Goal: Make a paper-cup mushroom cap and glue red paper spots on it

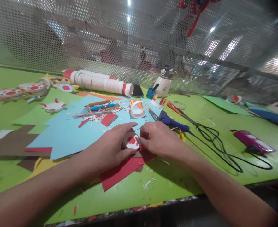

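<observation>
In the head view a small round white paper piece (pixel 132 141) with red patches and a raised rim sits between my two hands. My left hand (pixel 114 143) curves around its left side, thumb in front and fingers behind. With closed fingers, my right hand (pixel 156 138) presses thumb and forefinger at its right edge. A red paper sheet (pixel 120 173) lies under and in front of them. Just behind stands a white paper ring (pixel 139 109). To the right of my right hand rests a blue glue gun (pixel 174 122), partly hidden.
Light blue paper (pixel 65 134) carries pens, a knife and scraps. A long roll of stacked white rings (pixel 93 82) lies behind, near a white bottle (pixel 164 82) and a blue pot (pixel 151 93). Black cable (pixel 214 148) runs right to a purple power block (pixel 252 142). Finished-looking round paper pieces (pixel 33 88) lie left.
</observation>
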Available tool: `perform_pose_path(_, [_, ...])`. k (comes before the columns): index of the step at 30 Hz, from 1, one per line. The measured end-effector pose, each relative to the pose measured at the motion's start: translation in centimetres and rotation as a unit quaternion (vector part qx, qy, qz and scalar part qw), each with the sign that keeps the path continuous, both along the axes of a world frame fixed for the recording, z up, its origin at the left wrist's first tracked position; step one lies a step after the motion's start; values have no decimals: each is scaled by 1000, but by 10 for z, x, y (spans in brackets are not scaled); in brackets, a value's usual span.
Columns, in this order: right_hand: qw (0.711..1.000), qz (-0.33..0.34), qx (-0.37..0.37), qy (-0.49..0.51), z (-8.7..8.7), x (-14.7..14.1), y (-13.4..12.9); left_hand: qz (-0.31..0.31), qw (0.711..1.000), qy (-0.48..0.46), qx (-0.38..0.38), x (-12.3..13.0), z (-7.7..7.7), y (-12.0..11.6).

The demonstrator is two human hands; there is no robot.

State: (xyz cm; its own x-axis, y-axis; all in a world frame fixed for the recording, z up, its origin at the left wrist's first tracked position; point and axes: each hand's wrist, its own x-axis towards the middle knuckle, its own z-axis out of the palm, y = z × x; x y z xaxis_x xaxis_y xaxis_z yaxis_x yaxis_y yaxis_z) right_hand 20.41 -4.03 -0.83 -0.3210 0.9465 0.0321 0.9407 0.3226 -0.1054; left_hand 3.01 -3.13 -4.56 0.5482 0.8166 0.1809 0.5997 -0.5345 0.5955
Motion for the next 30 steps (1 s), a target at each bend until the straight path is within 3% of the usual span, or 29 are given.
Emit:
perform_pose_path(24, [999, -14, -15, 35, -6, 1, 2, -3, 1000, -13, 3, -3, -1, 0])
perform_pose_path(30, [992, -19, 2, 128, 5, 10, 7, 3, 999, -28, 22, -5, 5, 3])
